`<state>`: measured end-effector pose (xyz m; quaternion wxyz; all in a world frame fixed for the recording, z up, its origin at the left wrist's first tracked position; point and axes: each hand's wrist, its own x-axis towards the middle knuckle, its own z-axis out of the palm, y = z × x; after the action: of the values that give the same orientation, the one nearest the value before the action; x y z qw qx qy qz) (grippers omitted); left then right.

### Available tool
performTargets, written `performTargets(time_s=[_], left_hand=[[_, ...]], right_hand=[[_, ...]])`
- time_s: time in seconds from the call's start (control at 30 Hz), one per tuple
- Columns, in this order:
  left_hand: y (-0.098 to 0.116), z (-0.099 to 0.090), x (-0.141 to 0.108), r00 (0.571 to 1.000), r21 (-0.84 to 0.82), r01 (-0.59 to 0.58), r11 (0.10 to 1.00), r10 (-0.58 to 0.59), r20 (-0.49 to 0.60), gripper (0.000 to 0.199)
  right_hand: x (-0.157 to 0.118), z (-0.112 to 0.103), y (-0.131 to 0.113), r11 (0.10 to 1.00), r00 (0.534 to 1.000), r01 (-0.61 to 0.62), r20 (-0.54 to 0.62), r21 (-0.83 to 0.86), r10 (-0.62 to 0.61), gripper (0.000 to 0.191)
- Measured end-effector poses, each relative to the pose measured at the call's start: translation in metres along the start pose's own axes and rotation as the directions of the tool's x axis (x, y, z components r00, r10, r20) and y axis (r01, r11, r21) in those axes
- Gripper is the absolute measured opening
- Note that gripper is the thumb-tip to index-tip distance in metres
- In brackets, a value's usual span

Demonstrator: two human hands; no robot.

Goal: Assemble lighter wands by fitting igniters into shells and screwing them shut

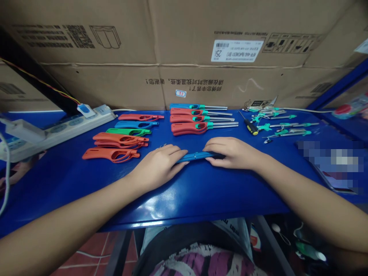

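Observation:
A slim blue lighter casing (pixel 198 155) lies crosswise between my two hands, low over the middle of the blue table. My left hand (pixel 162 165) has its fingers closed on the left end. Around the right end are the fingers of my right hand (pixel 230 152), which partly hide it. Behind my hands sit several assembled lighters, red ones (pixel 186 128) and a blue one (pixel 181 107), with metal tubes pointing right. To the left is a column of handle casings in orange (pixel 97 153), green (pixel 120 132), blue (pixel 130 124) and red (pixel 135 117).
On the right are a black-and-yellow screwdriver (pixel 251 127) and several metal tubes with green parts (pixel 290 132). A white power strip (pixel 63 130) stands at the left. Cardboard (pixel 115 84) walls the back of the blue table (pixel 184 199). A blurred device (pixel 333 165) lies far right.

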<state>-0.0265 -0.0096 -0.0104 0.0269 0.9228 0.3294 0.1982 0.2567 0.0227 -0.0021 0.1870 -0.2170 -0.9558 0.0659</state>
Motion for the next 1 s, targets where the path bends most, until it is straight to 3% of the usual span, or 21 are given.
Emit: performTargets(time_s=[0.37, 0.6, 0.73, 0.87, 1.0], left_hand=[[0.0, -0.006, 0.003, 0.999, -0.19, 0.029, 0.981, -0.031, -0.009, 0.024], [0.0, 0.0, 0.001, 0.995, -0.138, 0.035, 0.99, -0.047, -0.086, 0.04], [-0.001, 0.0, 0.001, 0.997, -0.074, 0.013, 0.997, -0.018, -0.07, 0.043], [-0.002, -0.005, 0.004, 0.999, -0.088, -0.005, 0.996, 0.001, -0.037, 0.034], [-0.002, -0.007, 0.005, 1.0, -0.166, -0.017, 0.986, 0.014, -0.017, 0.034]], right_hand=[[0.0, -0.003, -0.008, 0.999, 0.999, 0.01, -0.036, 0.033, -0.008, 0.02], [0.0, -0.006, -0.004, 0.989, 0.99, -0.143, -0.003, 0.042, 0.143, 0.024], [0.003, -0.004, -0.005, 0.961, 0.972, -0.234, 0.035, 0.149, 0.231, 0.027], [0.01, -0.006, -0.013, 0.957, 0.985, -0.171, 0.037, 0.234, 0.167, 0.028], [0.015, -0.008, -0.021, 0.976, 0.993, -0.114, 0.007, 0.187, 0.114, 0.026]])
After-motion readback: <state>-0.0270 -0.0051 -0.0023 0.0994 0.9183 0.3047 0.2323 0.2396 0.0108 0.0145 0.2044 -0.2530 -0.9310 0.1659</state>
